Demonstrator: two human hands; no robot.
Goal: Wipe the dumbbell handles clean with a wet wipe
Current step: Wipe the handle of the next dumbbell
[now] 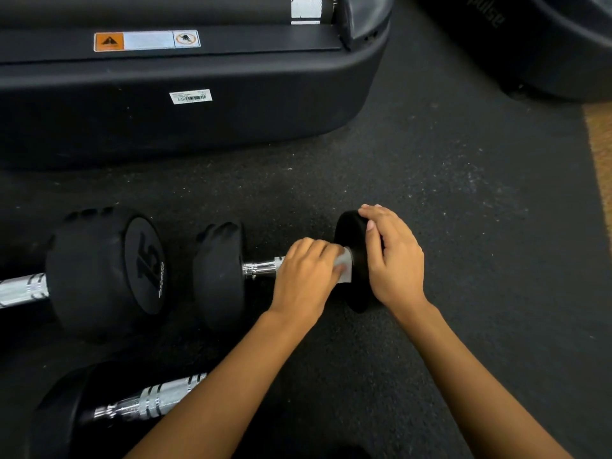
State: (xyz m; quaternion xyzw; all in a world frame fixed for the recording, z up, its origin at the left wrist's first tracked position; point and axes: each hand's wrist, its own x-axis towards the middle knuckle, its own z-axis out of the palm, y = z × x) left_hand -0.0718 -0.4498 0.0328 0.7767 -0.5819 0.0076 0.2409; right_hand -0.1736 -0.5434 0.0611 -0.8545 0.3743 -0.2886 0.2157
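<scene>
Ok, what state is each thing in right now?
Left hand: grips wipe round the handle.
Right hand: holds right head.
Wipe: wrapped on handle, against right head.
Dumbbell: lying on floor, steadied.
15 dumbbell: lying on floor, untouched.
Near dumbbell: lying on floor, untouched.

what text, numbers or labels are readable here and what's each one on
"15": on the end face of the big dumbbell head at left.
Small brand word beside the 15: too blurred to read.
"pulse": upside down on the black machine top right, start cut off.
warning sticker on the black base: pictograms, print unreadable.
barcode label, same base: too small to read.
</scene>
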